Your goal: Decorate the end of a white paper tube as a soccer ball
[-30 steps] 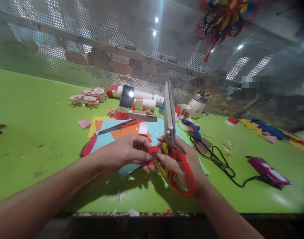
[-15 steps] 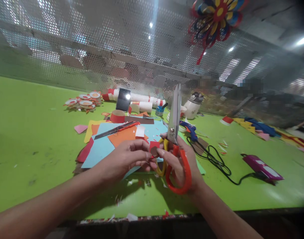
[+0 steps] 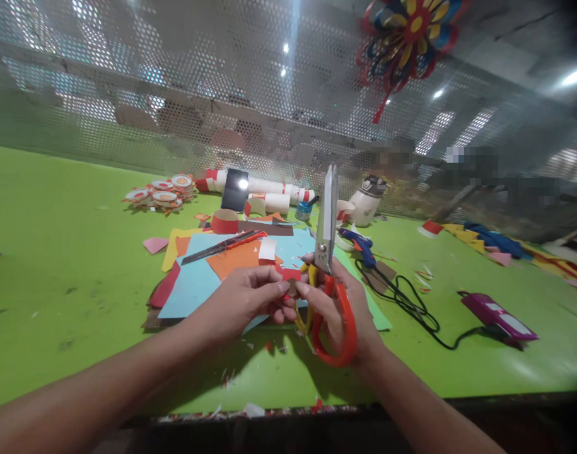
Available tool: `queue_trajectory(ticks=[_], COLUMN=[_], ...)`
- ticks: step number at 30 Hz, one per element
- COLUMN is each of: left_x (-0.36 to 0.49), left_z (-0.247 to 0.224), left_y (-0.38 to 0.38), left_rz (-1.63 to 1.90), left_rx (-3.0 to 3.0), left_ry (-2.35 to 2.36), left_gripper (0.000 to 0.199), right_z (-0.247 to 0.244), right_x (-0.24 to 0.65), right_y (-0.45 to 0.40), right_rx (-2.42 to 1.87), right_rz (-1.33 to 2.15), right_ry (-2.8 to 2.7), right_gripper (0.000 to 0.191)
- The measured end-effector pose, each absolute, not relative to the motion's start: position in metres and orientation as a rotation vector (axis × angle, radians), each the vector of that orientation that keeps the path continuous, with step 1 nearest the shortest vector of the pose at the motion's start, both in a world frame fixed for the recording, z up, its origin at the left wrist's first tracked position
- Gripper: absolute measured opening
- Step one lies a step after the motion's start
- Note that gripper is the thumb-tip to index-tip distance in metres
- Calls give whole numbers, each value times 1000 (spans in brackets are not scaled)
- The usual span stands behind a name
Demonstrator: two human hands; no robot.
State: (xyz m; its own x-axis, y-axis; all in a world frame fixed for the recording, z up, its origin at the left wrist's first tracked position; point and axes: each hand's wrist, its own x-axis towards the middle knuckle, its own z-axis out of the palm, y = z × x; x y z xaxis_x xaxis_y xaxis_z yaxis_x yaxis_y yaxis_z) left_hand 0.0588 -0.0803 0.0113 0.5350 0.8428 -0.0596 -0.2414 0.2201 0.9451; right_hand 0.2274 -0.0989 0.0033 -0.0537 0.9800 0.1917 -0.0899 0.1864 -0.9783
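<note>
Between my two hands is a small red paper piece (image 3: 291, 275) with a brown paper piece (image 3: 292, 288) against it. My left hand (image 3: 248, 293) is closed, its thumb and fingers pinching the left side of the red piece. Large metal scissors (image 3: 325, 230) stand blades up in my right hand (image 3: 347, 306), with one orange-red handle loop and one yellow one. The right hand is closed round the handles, its thumb tip touching the brown piece's right edge. Just beyond lie light blue paper sheets (image 3: 186, 290) and a white paper piece (image 3: 268, 250).
Black-bladed scissors (image 3: 224, 246) lie on the sheets. A blue glue gun (image 3: 359, 243) and its black cord are to the right, near a purple box (image 3: 499, 315). Behind stand a phone (image 3: 234, 189), a blue jar (image 3: 304, 210) and several round paper ornaments (image 3: 165, 192).
The scissors and right hand have shifted slightly left. The red and brown pieces have turned a little in my fingers, and both hands still hold on.
</note>
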Motion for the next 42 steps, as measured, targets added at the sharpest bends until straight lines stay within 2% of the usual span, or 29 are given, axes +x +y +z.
queue_trajectory(ticks=[28,42], left_x=[56,51], left_z=[9,17], left_y=[-80,-80], left_rz=[783,834], left_rx=[1146,1025], left_ry=[703,663], left_gripper=[24,19], right_z=[10,12], right_x=[226,239], right_y=[-101,-97], right_rx=[-1046,-1047], right_rz=[1090,1266], right_ry=[-1327,-1338], right_gripper=[41,32])
